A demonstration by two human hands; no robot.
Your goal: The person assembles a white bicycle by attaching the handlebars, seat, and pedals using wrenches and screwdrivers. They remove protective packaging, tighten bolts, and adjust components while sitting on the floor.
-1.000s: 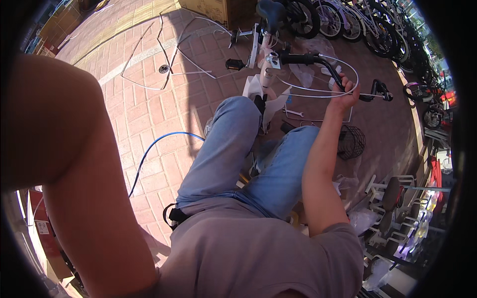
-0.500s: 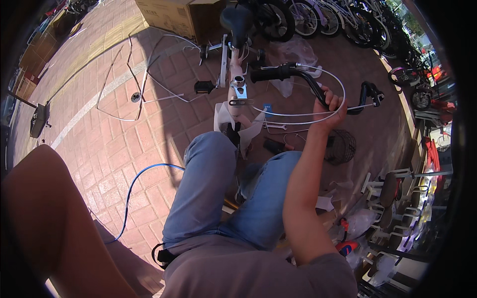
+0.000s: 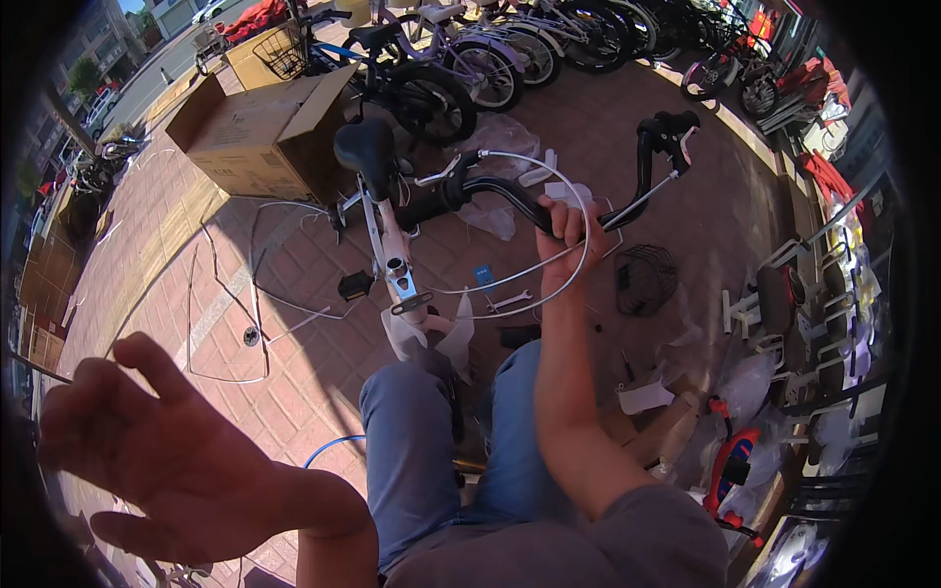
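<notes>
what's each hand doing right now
Left hand: open, fingers loosely curled, no object visible in it.
Right hand: closed, holding the black handlebar.

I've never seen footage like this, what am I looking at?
There's no machine here, just a bare-handed person. The view comes from a camera on the head, looking down; its wide lens bends straight edges. The right hand grips a black handlebar. The left hand is raised and open, nothing visible in it. Ahead of the knees is a pale bike frame with a black saddle. On the brick ground lie a wrench and a wire basket; an open cardboard box sits farther off.
</notes>
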